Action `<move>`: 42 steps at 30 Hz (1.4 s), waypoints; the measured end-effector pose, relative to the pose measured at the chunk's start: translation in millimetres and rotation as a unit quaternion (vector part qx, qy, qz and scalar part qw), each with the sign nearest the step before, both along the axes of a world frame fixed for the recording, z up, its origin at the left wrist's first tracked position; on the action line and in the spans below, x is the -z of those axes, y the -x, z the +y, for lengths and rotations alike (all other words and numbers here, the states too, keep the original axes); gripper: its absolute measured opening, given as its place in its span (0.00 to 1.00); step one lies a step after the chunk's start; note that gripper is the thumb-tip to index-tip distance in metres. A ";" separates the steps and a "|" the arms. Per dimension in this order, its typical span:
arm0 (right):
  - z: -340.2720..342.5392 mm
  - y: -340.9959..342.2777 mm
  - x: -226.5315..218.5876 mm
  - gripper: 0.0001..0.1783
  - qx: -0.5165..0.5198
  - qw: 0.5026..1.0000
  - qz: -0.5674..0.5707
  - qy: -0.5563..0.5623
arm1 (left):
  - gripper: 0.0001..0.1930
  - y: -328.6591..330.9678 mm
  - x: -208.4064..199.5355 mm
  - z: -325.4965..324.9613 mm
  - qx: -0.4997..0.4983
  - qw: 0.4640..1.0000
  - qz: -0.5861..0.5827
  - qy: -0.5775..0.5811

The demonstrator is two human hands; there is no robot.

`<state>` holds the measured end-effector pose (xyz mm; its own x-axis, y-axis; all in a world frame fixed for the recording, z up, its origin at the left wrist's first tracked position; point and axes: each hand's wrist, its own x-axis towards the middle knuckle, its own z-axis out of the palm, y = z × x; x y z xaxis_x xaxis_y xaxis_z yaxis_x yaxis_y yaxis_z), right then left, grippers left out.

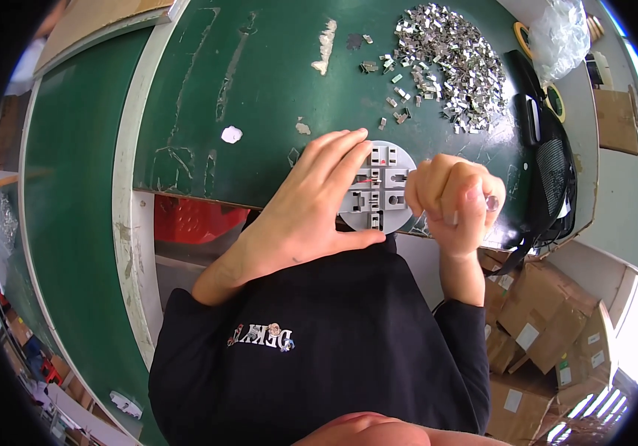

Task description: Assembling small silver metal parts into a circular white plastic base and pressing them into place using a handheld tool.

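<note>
A round grey plastic part (400, 212) lies at the front edge of the green table. Its face has several raised rectangular blocks and slots, and a bit of red shows near the middle. My left hand (308, 193) grips its left side, with fingers stretched along the far rim and the thumb at the near rim. My right hand (456, 197) is a closed fist at the part's right edge. Out of this fist pokes the round, clear end of a slim tool handle (491, 202); the fingers hide the rest of it, so I cannot tell its kind.
A heap of small metal clips (456, 67) spreads over the far right of the table (259, 89), with loose ones nearer. A black bag (553, 171) and clear plastic bag (560, 37) lie right. A red plastic stool (196, 218) sits below; cardboard boxes (549, 297) stand lower right.
</note>
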<state>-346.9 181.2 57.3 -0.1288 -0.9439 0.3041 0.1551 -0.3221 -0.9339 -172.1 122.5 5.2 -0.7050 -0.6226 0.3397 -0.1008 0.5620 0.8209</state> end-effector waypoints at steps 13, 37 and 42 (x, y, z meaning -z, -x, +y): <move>-3.3 -31.9 24.6 0.28 0.108 0.991 -0.061 0.053 | 0.51 2.4 6.2 0.7 0.027 0.996 -0.075 0.035; -1.3 -0.2 8.3 0.17 0.175 0.977 -0.080 0.093 | 0.54 -55.8 -5.3 8.4 -0.113 0.992 -0.040 0.049; 0.5 -0.3 16.4 0.15 0.175 0.978 -0.088 0.071 | 0.47 -148.2 -23.2 2.6 -0.492 0.866 -0.085 0.018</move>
<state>-346.6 181.7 40.9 -0.4989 -0.7826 0.3723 0.1672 -0.5085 -0.8447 -23.9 125.1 28.5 0.1197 -0.9412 0.3158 -0.6632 0.1609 0.7310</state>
